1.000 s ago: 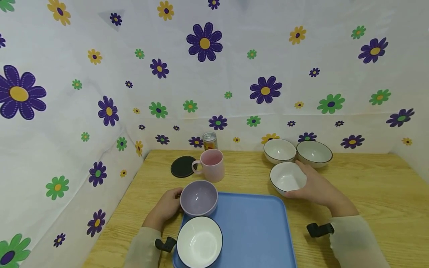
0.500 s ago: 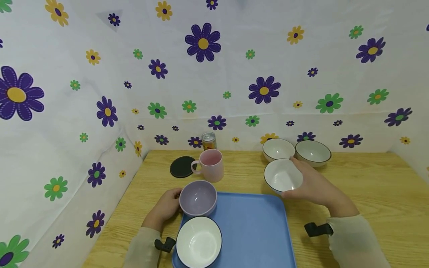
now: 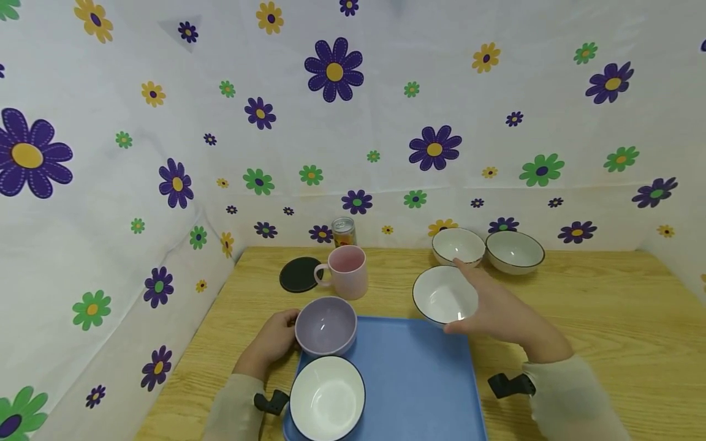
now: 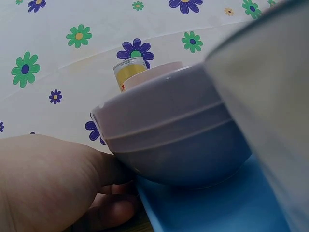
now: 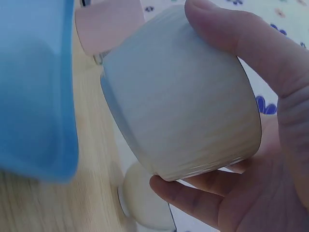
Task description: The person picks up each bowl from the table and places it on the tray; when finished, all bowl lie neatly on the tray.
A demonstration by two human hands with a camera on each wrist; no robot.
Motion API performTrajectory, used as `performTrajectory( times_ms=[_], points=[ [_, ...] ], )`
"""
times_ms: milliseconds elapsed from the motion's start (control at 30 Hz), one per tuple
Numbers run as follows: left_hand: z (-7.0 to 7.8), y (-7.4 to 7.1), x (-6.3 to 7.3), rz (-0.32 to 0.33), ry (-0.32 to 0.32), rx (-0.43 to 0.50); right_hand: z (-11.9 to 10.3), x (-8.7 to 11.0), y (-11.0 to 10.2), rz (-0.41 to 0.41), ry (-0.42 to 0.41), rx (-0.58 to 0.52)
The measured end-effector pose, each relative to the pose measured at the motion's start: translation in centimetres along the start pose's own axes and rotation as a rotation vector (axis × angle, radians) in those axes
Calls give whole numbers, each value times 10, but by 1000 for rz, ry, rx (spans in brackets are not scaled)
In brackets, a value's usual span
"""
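My right hand [image 3: 491,306] grips a white dark-rimmed bowl [image 3: 441,295], with thumb and fingers spread across its side. The bowl hangs over the tray's back edge; in the right wrist view its outer wall [image 5: 178,101] is tilted. At the left, my left hand [image 3: 273,343] is curled round the side of a purple bowl [image 3: 326,324] on the blue tray's [image 3: 419,380] back left corner. The left wrist view shows its fingers [image 4: 113,210] low by the bowl's base, partly hidden. Another white bowl [image 3: 328,398] stands in front of the purple one.
Two more white bowls, a left one [image 3: 458,245] and a right one [image 3: 515,251], stand by the back wall. A pink mug [image 3: 350,275], a can [image 3: 344,229] and a black round coaster [image 3: 300,274] are behind the tray on the wooden table [image 3: 607,318].
My right hand has lifted the white bowl from its spot near the back bowls and carried it left to the tray's back edge. The left hand has stayed at the purple bowl.
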State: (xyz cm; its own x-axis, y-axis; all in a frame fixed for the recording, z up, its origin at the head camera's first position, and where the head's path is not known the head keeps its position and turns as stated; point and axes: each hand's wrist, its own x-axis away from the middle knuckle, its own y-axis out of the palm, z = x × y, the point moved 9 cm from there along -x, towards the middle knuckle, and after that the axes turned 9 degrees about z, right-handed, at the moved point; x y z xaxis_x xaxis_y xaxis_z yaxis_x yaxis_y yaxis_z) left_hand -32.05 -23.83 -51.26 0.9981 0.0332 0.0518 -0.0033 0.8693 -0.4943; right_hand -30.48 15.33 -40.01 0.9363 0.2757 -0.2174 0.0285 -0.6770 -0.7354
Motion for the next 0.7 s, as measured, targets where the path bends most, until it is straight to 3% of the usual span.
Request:
performTrajectory(
  times_ms=[500,700],
  points=[
    [-1,0,1,9,-12,-16,-22,0,34,-62,-79,-102],
    [0,0,1,17,-14,-22,-24,-1,47,-107,-45,-130]
  ],
)
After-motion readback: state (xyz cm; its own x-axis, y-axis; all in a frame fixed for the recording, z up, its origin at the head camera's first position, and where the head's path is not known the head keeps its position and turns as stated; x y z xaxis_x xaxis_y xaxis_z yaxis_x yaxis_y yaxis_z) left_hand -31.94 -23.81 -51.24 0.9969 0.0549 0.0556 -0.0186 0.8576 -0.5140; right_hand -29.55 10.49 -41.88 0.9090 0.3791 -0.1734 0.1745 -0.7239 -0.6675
